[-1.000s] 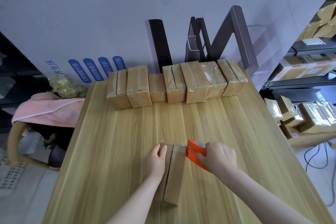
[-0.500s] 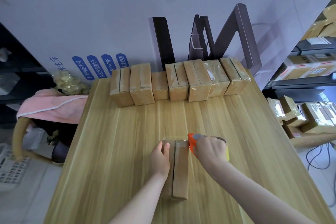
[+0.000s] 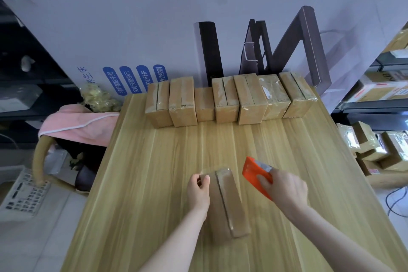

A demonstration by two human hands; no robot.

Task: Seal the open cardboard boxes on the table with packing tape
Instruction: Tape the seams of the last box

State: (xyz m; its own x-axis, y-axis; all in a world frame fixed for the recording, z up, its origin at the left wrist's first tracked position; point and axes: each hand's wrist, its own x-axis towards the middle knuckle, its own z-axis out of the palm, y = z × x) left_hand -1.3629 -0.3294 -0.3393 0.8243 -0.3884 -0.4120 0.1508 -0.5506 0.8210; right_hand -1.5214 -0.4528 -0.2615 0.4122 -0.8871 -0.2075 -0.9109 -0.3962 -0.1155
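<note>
A small cardboard box lies on the wooden table in front of me, its top flaps closed with a seam down the middle. My left hand holds the box at its far left edge, fingers curled on the corner. My right hand grips an orange tape dispenser, lifted just right of the box and apart from it. A row of several similar boxes stands along the table's far edge.
A large white printed carton panel stands upright behind the row. Left of the table a pink cloth drapes over a chair. More parcels are piled on the floor at right, beside shelves.
The tape dispenser has moved away from the box's far end to the right and up. The box now lies turned slightly, with its near end further right. My left hand stays on its far left corner.
</note>
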